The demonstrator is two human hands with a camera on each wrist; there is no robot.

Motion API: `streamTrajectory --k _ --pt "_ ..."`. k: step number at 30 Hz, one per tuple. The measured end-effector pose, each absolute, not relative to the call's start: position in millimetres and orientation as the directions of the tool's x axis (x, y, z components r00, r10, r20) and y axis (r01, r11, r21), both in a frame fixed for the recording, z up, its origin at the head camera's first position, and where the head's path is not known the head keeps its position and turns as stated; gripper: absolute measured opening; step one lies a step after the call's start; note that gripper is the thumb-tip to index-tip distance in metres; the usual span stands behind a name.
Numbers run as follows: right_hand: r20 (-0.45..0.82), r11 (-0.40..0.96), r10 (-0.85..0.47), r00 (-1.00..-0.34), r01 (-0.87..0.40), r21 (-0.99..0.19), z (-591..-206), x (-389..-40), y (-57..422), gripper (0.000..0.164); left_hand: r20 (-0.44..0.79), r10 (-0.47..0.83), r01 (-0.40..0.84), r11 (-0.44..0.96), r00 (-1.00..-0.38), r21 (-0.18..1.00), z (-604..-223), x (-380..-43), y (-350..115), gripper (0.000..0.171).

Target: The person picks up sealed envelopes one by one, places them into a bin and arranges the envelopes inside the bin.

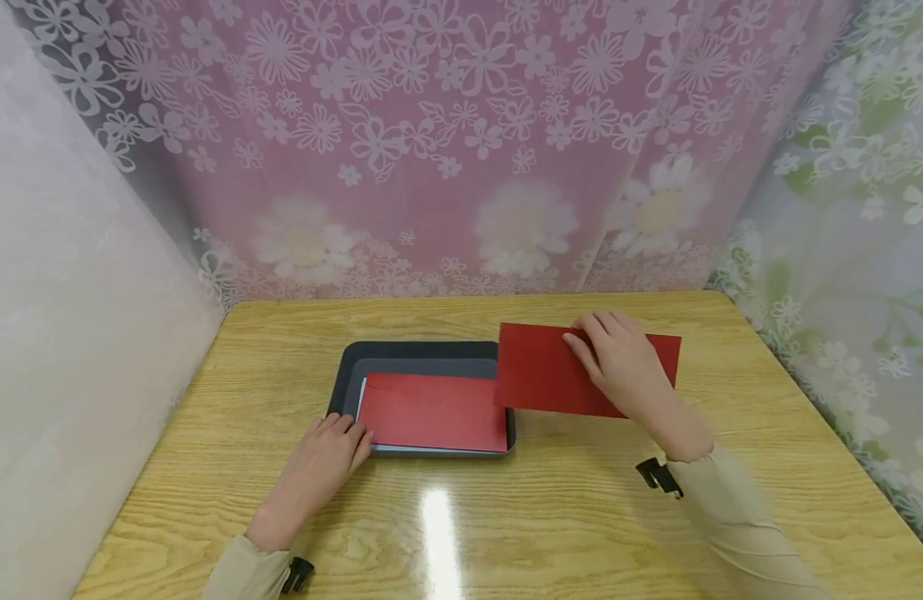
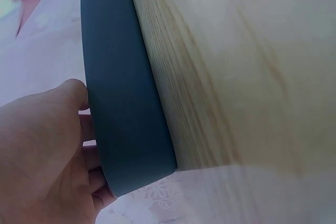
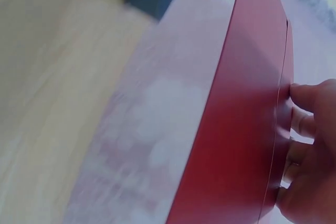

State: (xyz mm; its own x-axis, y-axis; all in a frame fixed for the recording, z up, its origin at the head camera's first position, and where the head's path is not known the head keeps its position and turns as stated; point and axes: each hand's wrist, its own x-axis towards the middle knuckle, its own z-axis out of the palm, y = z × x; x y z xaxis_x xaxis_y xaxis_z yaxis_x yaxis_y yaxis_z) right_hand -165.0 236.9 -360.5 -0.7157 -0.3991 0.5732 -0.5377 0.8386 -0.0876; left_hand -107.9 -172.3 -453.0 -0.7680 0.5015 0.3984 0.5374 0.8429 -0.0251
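A dark grey tray (image 1: 420, 348) lies on the table, its wall also filling the left wrist view (image 2: 118, 77). Inside it rests a red envelope (image 1: 435, 412), with the pale edge of another paper (image 1: 409, 449) showing beneath. My left hand (image 1: 321, 457) grips the tray's left front corner; in the left wrist view its thumb and fingers (image 2: 89, 158) curl about the tray's end. Another red envelope (image 1: 540, 368) is held up by my right hand (image 1: 625, 371), pinched along its upper edge. Its left end overlaps the tray's right side in the head view.
A wood-grain table (image 1: 566, 517) carries everything. A pink flowered curtain (image 1: 416, 167) hangs behind it, a pale cloth (image 1: 79, 292) on the left and a flowered cloth (image 1: 844, 250) on the right. Black clips (image 1: 660, 477) sit at both sleeves.
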Motion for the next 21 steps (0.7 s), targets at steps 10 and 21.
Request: streamTrajectory --k 10,21 --pt "0.579 0.77 -0.42 -0.698 -0.612 -0.179 -356.0 -172.9 144.9 0.019 0.408 0.499 0.537 0.843 -0.764 -0.025 -455.5 -108.3 -173.6 0.029" --pt "0.493 0.66 -0.494 -0.716 -0.678 -0.323 -377.0 -187.9 90.8 0.031 0.427 0.503 0.547 0.837 -0.751 -0.023 -456.4 -109.8 -175.0 0.031"
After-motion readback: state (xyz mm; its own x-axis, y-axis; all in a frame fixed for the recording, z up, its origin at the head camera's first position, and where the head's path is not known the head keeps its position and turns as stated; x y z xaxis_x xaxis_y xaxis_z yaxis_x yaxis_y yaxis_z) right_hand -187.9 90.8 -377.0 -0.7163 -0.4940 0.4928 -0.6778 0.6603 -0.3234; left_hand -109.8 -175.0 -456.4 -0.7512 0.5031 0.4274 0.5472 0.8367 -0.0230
